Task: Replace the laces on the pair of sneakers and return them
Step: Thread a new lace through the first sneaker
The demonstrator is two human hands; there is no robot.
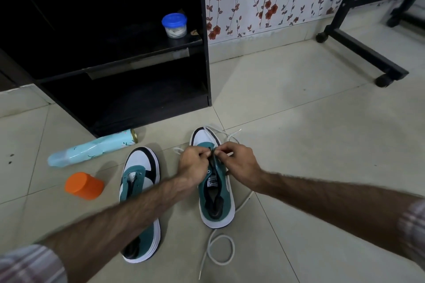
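Two teal, white and black sneakers stand on the tiled floor. The right sneaker [216,197] points away from me with a white lace [231,135] running through its front eyelets. My left hand [193,163] and my right hand [239,162] meet over its eyelet row, and each pinches the lace there. The lace ends trail past the toe on both sides. The left sneaker [140,172] has no lace, and my left forearm crosses over it. Another white lace [220,250] lies looped on the floor behind the right sneaker's heel.
An orange cup [84,186] lies on its side left of the sneakers, beside a light blue spray can [92,149]. A black cabinet [142,89] stands behind them with a blue-lidded jar [174,25] on its shelf. A black wheeled frame [363,53] is at the right.
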